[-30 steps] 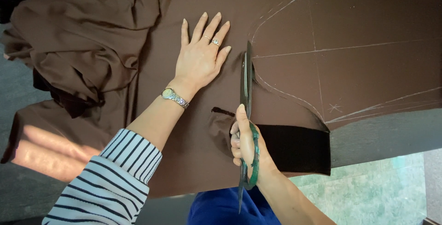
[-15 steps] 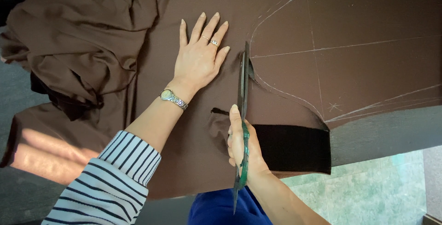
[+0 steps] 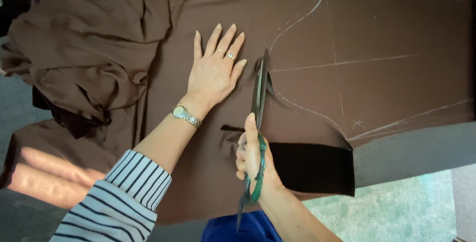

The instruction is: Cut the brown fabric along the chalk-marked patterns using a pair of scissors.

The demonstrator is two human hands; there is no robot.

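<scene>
Closing round the green handles of the scissors (image 3: 258,123), the fingers (image 3: 243,154) of the right hand (image 3: 253,158) are gripping the tool firmly, thumb lying along the top, and the blades are now standing nearly shut with their tips reaching up level with the little finger of the other hand; half a second back the tips were sitting at much the same spot, so the cut is advancing only slightly along the chalk line (image 3: 302,104). Just left of the blades, the left hand (image 3: 214,73) is staying pressed flat with its fingers (image 3: 225,39) spread wide, holding nothing, only pinning the brown fabric (image 3: 396,34) down to the worktop (image 3: 416,153). That suggests the cloth is being kept from creeping while the cut is creeping forward, with most of the curved chalk outline beyond the fingertips as yet uncut. Further left of the flat hand, loose fabric is lying bunched in a heap (image 3: 84,49), and a watch (image 3: 186,115) is showing at the wrist above a striped sleeve (image 3: 124,197).
</scene>
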